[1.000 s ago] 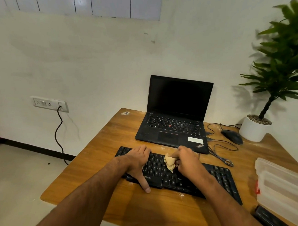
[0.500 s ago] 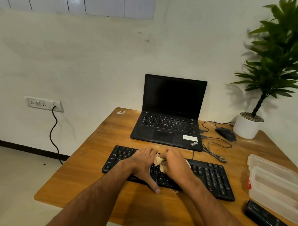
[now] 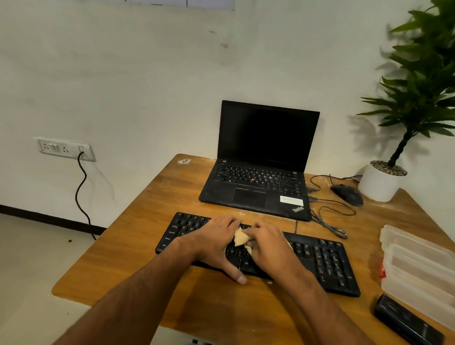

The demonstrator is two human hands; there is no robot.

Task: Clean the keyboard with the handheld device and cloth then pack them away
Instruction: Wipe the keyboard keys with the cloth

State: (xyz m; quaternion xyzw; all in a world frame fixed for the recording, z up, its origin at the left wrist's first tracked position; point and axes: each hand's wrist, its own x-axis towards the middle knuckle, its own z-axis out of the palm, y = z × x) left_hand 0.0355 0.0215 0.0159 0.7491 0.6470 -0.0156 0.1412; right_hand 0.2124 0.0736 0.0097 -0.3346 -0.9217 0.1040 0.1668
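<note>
Black keyboard [image 3: 321, 259] flat on wooden tabletop [image 3: 135, 244], lying diagonal, left end farther back than right end. Tan cloth [image 3: 241, 238] bunched on keys at mid-board, wedged between both hands. Right hand [image 3: 270, 244] curled over cloth, fingers gripping it, pressing down onto keys. Left hand [image 3: 215, 242] flat on left half of board, fingers fairly straight and touching cloth edge, thumb stretched down past front edge onto tabletop; holding board down, gripping nothing.

Dark handheld device [image 3: 407, 322] lying on tabletop near front right corner, just right of keyboard, untouched. Translucent plastic case [image 3: 423, 270] beside it at right edge, with a small red part [image 3: 382, 268] on its left side; can't tell whether a latch or a label.

Behind keyboard: black laptop [image 3: 262, 160], lid open, screen dark, white sticker on palm rest. Right of laptop: black mouse [image 3: 347, 194] with cable [image 3: 327, 220] looping across tabletop toward keyboard. Far right corner: white pot [image 3: 378, 184] with green plant [image 3: 431, 85], pot near mouse.

Light dust or crumbs scattered on tabletop around laptop and keyboard front edge. Small sticker [image 3: 184, 161] at far left corner of tabletop. Wall socket plate [image 3: 65, 149] at left, black cord [image 3: 82, 194] plugged in, hanging to floor.
</note>
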